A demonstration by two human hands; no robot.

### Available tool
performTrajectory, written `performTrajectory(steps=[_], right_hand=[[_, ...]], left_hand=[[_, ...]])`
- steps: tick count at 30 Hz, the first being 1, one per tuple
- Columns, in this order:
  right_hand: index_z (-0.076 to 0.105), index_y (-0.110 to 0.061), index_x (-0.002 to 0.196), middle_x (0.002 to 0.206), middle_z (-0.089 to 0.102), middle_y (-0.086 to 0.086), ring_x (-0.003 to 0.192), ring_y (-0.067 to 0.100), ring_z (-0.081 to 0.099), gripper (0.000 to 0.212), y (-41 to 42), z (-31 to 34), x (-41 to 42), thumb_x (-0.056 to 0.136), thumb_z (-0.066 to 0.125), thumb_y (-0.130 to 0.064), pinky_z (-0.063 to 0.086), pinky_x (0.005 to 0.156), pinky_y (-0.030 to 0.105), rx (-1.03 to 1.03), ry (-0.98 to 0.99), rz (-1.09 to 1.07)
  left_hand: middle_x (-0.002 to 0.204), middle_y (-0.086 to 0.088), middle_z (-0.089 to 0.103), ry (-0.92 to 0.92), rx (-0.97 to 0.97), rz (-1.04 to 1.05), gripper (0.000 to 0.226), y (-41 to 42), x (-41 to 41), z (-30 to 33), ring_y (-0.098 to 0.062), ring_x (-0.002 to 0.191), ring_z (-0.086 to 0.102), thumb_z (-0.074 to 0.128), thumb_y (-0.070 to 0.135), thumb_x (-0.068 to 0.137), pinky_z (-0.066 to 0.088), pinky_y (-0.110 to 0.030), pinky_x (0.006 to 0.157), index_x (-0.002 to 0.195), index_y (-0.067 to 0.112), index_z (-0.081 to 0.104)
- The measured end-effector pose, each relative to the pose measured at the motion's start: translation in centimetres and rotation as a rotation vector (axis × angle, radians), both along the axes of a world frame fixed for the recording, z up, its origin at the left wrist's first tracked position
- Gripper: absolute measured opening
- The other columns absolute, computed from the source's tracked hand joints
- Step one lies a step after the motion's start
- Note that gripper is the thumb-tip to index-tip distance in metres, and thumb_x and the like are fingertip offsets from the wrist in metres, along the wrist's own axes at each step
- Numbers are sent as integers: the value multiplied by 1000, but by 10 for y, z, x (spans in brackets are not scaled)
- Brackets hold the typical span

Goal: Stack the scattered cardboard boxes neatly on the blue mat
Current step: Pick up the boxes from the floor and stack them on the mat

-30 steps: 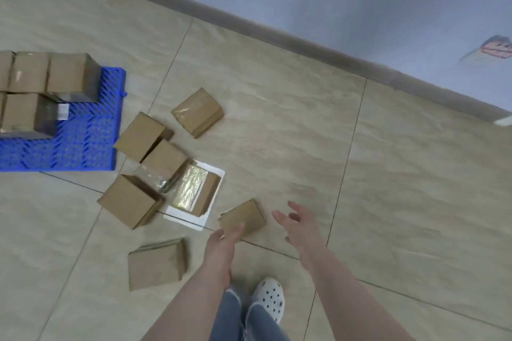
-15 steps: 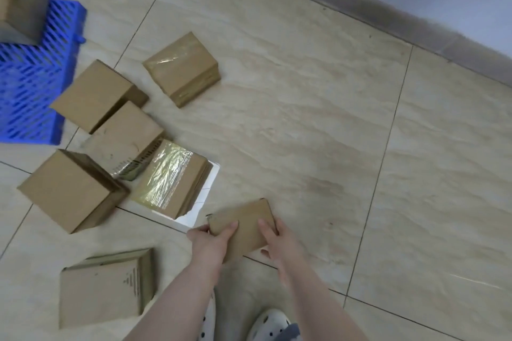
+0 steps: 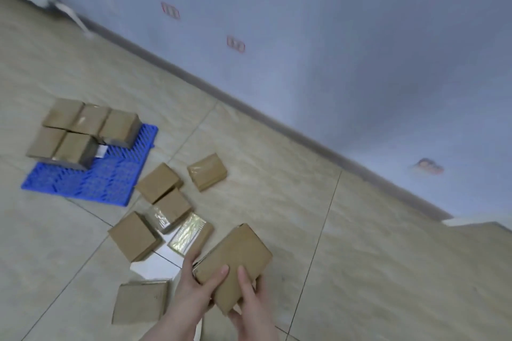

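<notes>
Beige floor [image 3: 277, 202]: glossy stone-look tiles with thin dark grout lines, filling the lower and left part of the view; the picture is tilted and slightly blurred.
Wall [image 3: 332, 36]: pale blue-grey, meeting the floor along a grey baseboard [image 3: 249, 111] that runs diagonally from upper left to lower right.
Wall marks: two small red-outlined patches [image 3: 235, 44] low on the wall, too blurred to read.
Mat [image 3: 110, 174]: blue plastic grid, flat on the floor at left.
Stack [image 3: 83, 130]: brown cardboard boxes set edge to edge on the far part of the mat, some overhanging its left edge; the near right part of the mat is bare.
Held box [image 3: 235, 260]: flat brown cardboard, lifted off the floor and tilted, low in the centre of the view, well apart from the mat.
Left hand [image 3: 194, 282]: closed on the box's near left corner, thumb on top, fingers underneath.
Right hand [image 3: 252, 299]: closed on the box's near edge, thumb on top, fingers wrapped below.
Loose boxes [image 3: 159, 183]: six on the floor between the mat and the hands, several touching or overlapping; two show shiny clear tape.
Lone box [image 3: 207, 171]: taped, lying just right of the cluster, apart from it.
Near box [image 3: 141, 302]: flat on the floor just left of the left forearm.
White sheet [image 3: 155, 266]: lying on the floor beneath the cluster's near edge.
</notes>
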State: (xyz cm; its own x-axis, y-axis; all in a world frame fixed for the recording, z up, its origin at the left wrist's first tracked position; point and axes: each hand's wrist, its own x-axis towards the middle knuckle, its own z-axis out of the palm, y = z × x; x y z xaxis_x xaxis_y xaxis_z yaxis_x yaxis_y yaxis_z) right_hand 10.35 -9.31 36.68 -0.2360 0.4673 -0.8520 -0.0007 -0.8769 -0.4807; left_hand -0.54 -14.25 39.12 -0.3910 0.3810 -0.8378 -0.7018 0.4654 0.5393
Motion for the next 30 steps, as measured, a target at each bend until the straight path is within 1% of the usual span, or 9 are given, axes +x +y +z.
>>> performTrajectory(steps=[3,8,11,13,16,18,24,27,30], right_hand=[[50,-25,133,116,70,8,103,29,69,50,-12,61,-13,87,69,-23,59,79,46,89,46,63],[50,-32,133,113,72,0,101,23,70,47,-47,127,-34,89,67,-33,56,90,46,156,43,294],[50,-34,133,112,72,-3,101,19,70,45,-84,160,-61,90,65,-33,57,85,40,172,65,428],[49,-36,133,115,71,-5,103,17,69,45,-113,174,-82,91,64,-33,55,77,35,184,83,487],[45,-46,131,113,71,-14,105,12,67,49,-158,186,-122,88,67,-35,52,84,41,192,113,568],[43,-51,129,112,70,-16,102,10,68,52,-182,190,-150,87,69,-33,53,87,44,181,121,595],[42,-42,137,111,72,-9,102,15,70,59,-253,182,-250,87,70,-30,53,93,47,159,140,604],[47,-40,133,107,74,-9,104,19,69,51,-289,179,-298,88,68,-28,52,95,47,154,166,579],[48,-39,134,114,72,-7,107,21,68,52,-309,177,-334,88,69,-28,51,96,47,148,172,543]], left_hand=[[112,-7,68,3,47,60,53,-20,-9,54,-27,92,68,81,21,74,54,-35,71,119,26,53],[111,-8,68,44,27,150,52,-80,-25,114,-26,97,68,82,28,72,56,-37,77,114,20,54],[105,-6,69,72,7,181,50,-130,-45,145,-24,93,68,82,35,71,57,-38,82,109,19,53],[102,-7,69,83,13,214,48,-162,-64,159,-22,85,69,80,34,74,58,-36,77,108,16,52],[100,-6,68,75,42,289,45,-203,-101,171,-22,83,67,76,31,79,57,-29,67,112,13,51],[99,-7,66,70,49,317,45,-227,-126,176,-23,84,66,75,30,81,58,-30,71,113,12,50],[101,-8,64,53,41,348,51,-302,-225,170,-22,84,65,75,29,81,58,-31,75,120,11,48],[102,-8,65,73,47,353,52,-334,-276,169,-20,81,66,75,26,81,56,-27,68,122,11,47],[102,-6,66,65,62,345,50,-351,-313,169,-19,81,67,74,24,82,56,-24,65,122,11,47]])
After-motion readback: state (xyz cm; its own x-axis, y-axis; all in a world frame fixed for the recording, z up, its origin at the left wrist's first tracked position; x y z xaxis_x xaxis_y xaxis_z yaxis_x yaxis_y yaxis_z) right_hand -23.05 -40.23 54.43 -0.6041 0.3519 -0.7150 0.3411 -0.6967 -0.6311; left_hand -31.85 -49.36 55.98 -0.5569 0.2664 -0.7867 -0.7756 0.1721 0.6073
